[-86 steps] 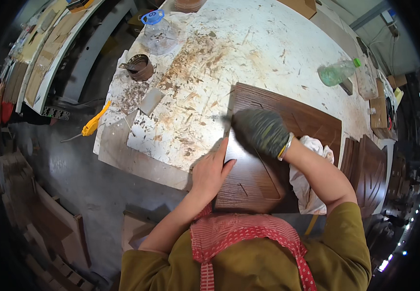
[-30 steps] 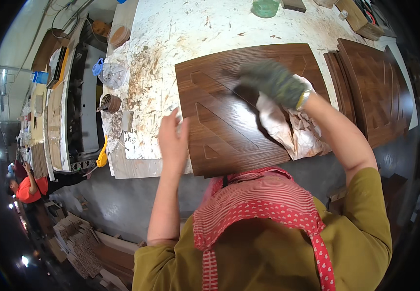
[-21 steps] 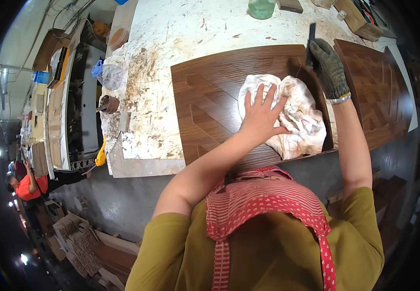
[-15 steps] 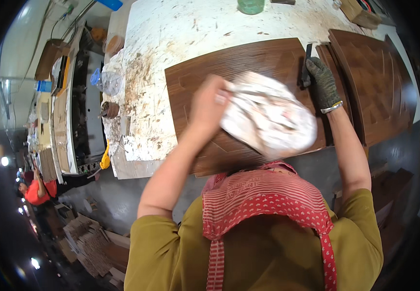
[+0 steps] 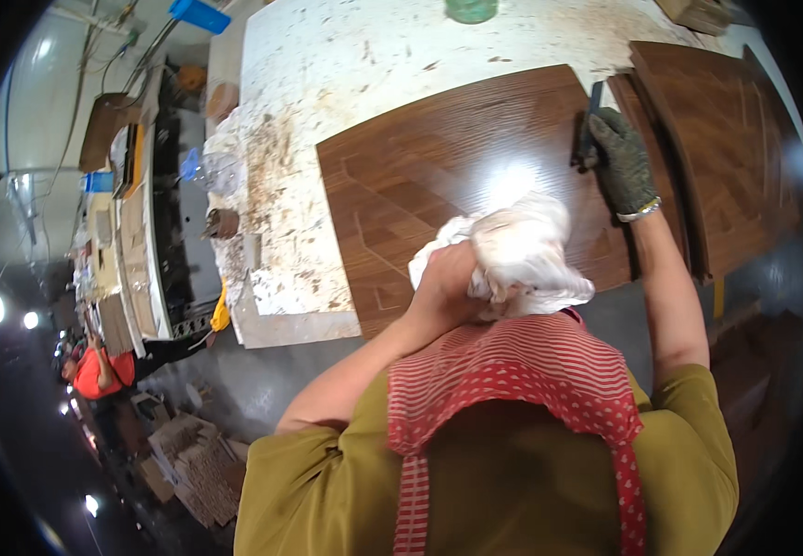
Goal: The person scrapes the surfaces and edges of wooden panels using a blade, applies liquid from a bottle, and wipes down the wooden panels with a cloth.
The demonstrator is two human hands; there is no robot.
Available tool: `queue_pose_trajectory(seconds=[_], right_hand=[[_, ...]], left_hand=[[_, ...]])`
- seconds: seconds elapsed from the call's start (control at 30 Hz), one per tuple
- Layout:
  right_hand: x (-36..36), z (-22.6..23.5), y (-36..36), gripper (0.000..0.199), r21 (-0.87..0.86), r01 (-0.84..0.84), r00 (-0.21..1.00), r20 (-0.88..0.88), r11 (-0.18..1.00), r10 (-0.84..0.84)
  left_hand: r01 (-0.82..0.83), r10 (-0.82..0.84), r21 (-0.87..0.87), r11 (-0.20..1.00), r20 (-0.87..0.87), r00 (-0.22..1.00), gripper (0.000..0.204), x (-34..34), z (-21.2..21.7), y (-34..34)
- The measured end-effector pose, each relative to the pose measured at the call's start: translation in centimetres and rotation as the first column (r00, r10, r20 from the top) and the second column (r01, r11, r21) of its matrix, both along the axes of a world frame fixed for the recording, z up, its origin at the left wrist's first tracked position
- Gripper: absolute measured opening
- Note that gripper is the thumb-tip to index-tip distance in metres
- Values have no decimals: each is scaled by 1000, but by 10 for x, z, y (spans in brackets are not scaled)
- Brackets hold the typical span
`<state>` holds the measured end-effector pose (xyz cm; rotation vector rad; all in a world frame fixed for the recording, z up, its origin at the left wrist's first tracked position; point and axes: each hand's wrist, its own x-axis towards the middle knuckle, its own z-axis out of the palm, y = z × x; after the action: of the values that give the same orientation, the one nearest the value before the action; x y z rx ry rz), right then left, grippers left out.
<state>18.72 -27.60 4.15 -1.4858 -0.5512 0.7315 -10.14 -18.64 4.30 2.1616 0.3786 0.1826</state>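
Note:
My bare left hand (image 5: 445, 285) is closed round a bunched white cloth (image 5: 524, 248) with brownish stains. The cloth is at the near edge of a dark brown wood-grain panel (image 5: 420, 162), close against my striped apron. My right hand (image 5: 626, 165), in a dark grey-green glove, lies at the panel's right edge. Between its thumb and fingers is a slim black tool (image 5: 595, 100), whose exact kind I cannot make out. Right of that hand are a narrow brown strip (image 5: 638, 107) and another dark brown panel (image 5: 721, 139).
The worktop (image 5: 300, 83) is white and stained. A green jar (image 5: 472, 9) and a box (image 5: 693, 13) stand at its far side. At the left are a clear plastic bottle (image 5: 216, 171), a brown roll (image 5: 224, 222) and a yellow-handled thing (image 5: 221, 308). A person in red (image 5: 100, 371) is beyond.
My left hand has drawn the cloth toward my body, and the cloth is now more bunched. My right hand stays at the panel's right edge with the black tool.

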Motion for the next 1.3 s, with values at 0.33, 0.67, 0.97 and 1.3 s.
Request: queue_pose_trajectory(seconds=[0.33, 0.67, 0.97, 1.3], right_hand=[[-8, 5, 10, 22, 55, 60, 973, -227, 997, -46], [-4, 7, 5, 21, 102, -6, 983, -180, 995, 24], [4, 2, -1, 16, 49, 16, 973, -230, 999, -4], [5, -6, -1, 14, 82, 33, 982, -190, 996, -17]], left_hand=[[-241, 289, 401, 884, -63, 955, 43, -31, -12, 30], [-330, 462, 554, 764, -114, 879, 52, 35, -2, 132], [-312, 343, 226, 923, -116, 932, 58, 64, 49, 110], [-119, 124, 51, 992, -109, 986, 50, 58, 21, 52]])
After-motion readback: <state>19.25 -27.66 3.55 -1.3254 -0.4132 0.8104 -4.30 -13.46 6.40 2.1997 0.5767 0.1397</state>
